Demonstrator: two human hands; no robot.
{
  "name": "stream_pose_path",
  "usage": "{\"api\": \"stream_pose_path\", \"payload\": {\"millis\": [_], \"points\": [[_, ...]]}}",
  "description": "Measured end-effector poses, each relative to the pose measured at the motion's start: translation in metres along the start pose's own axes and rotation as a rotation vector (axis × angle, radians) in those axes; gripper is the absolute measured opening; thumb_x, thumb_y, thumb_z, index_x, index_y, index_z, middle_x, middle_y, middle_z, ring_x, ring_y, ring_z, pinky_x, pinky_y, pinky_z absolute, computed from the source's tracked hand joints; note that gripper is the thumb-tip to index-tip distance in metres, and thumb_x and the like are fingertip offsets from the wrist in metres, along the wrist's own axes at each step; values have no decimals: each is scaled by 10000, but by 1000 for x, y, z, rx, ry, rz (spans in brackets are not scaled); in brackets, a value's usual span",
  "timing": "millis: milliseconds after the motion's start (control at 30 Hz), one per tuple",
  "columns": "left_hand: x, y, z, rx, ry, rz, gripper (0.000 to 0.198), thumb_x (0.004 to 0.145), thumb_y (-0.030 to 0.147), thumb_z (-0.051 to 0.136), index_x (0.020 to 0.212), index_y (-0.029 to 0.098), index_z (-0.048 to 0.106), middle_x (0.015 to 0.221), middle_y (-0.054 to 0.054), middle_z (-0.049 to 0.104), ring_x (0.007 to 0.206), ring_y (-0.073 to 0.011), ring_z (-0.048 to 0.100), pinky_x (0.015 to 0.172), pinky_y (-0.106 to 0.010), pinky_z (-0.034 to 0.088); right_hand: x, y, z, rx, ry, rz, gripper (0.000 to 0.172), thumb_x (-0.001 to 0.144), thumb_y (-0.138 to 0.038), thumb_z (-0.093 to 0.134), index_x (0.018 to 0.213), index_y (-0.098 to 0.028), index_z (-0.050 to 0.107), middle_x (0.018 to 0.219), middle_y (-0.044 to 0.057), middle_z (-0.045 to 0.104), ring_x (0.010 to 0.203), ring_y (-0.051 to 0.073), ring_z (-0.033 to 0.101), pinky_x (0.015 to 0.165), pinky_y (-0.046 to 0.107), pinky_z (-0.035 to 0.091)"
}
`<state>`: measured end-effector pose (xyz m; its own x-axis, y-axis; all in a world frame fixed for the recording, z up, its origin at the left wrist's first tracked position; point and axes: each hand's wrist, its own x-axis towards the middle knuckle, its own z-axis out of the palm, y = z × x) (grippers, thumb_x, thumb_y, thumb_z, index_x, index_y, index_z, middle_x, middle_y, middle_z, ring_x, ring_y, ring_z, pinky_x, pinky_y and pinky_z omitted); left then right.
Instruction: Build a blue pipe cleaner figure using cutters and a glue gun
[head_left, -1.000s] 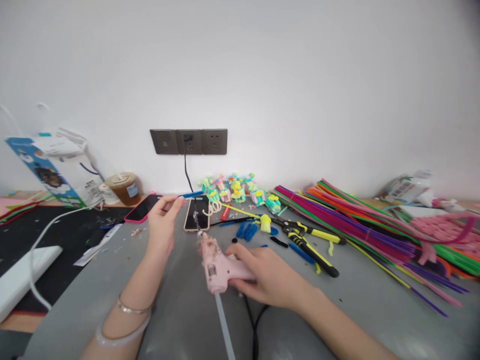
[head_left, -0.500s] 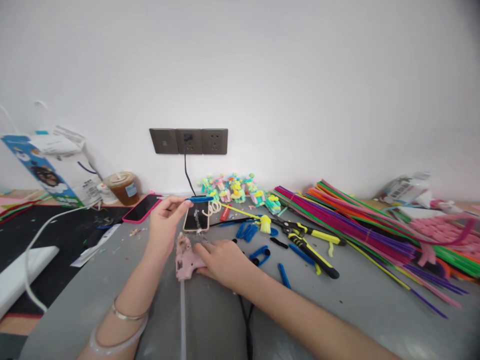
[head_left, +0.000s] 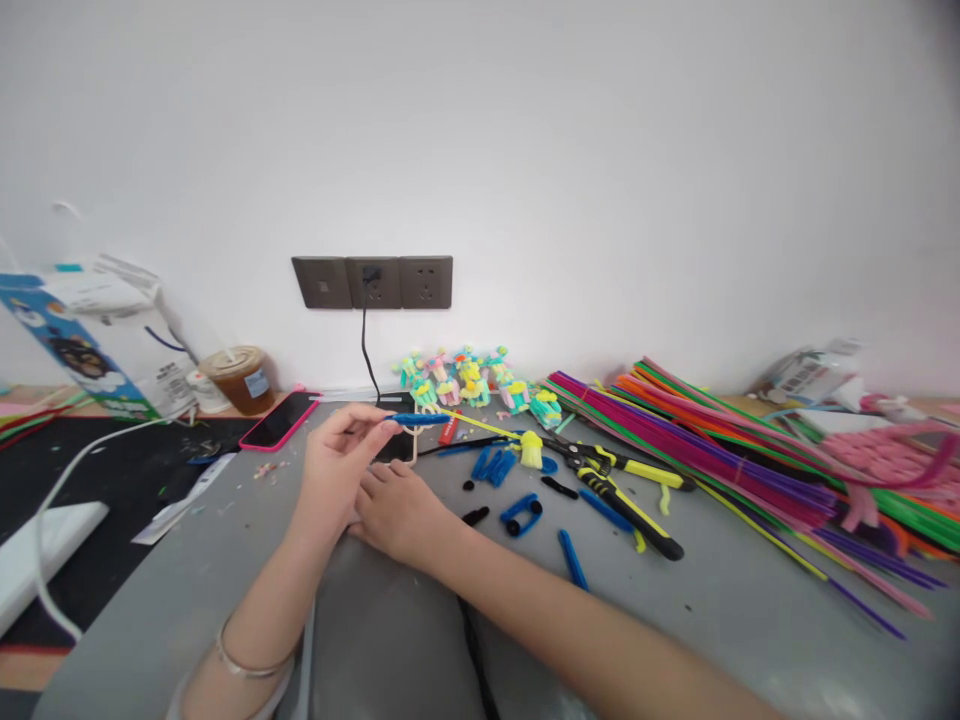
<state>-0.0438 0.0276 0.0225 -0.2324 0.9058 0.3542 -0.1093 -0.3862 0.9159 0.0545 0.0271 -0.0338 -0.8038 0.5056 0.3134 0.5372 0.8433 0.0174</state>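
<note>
Between thumb and fingers, my left hand point(head_left: 341, 465) pinches a short blue folded pipe cleaner piece point(head_left: 420, 420), which points right. My right hand point(head_left: 397, 512) is closed just beneath it, partly behind the left wrist. The pink glue gun it grips is hidden by my left hand and forearm; its long pale glue stick point(head_left: 306, 655) shows beside the forearm. Right of my hands lie several blue folded pieces point(head_left: 493, 465), a blue loop with black discs point(head_left: 523, 514) and a single blue piece point(head_left: 573, 559).
Yellow-black pliers point(head_left: 626, 510) lie right of centre beside bundled pipe cleaners point(head_left: 712, 455). Small colourful figures point(head_left: 469, 380) stand by the wall. At left are a pink-cased phone point(head_left: 279, 421) and a drink cup point(head_left: 240, 380). A black cable point(head_left: 474, 650) runs under my right forearm.
My right hand and the glue gun have moved left, behind my left wrist. My left hand has shifted slightly right and down with the blue piece. The view has turned slightly.
</note>
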Motion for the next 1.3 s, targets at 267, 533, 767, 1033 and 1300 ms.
{"api": "stream_pose_path", "payload": {"millis": [267, 533, 767, 1033, 1300], "points": [[-12, -5, 7, 53, -42, -10, 150, 687, 281, 820, 750, 196, 713, 714, -11, 696, 667, -148, 649, 607, -230, 526, -62, -5, -47, 51, 90, 77, 580, 901, -321, 645, 1387, -70, 453, 1416, 199, 534, 1255, 343, 464, 1019, 485, 401], [-20, 0, 20, 93, -98, -91, 204, 638, 339, 842, 700, 188, 721, 676, -24, 685, 634, -152, 625, 578, -231, 507, -159, 45, -99, 177, 1, 604, 154, 944, -224, 491, 952, -191, 641, 877, 94, 710, 819, 260, 644, 759, 408, 462], [-25, 4, 27, 191, -210, -94, 170, 649, 344, 833, 667, 204, 737, 608, -20, 662, 548, -147, 555, 514, -240, 452, -184, 54, -95, 321, -287, 954, 103, 784, -214, 668, 717, -204, 591, 643, 30, 634, 576, 184, 568, 532, 266, 304], [-27, 2, 29, 213, -285, -110, 137, 652, 320, 817, 659, 205, 743, 588, -16, 632, 534, -140, 522, 480, -226, 407, -174, 61, -103, 548, -136, 912, 100, 725, -116, 636, 677, -202, 620, 597, -17, 582, 538, 141, 512, 526, 244, 340], [-30, -1, 29, 177, -378, -155, 88, 670, 276, 805, 680, 209, 750, 650, -35, 682, 584, -152, 581, 537, -234, 465, -133, 85, -130, 1194, 211, 744, 232, 704, -333, 796, 716, -184, 619, 588, -56, 540, 509, 90, 446, 487, 210, 325]]}}
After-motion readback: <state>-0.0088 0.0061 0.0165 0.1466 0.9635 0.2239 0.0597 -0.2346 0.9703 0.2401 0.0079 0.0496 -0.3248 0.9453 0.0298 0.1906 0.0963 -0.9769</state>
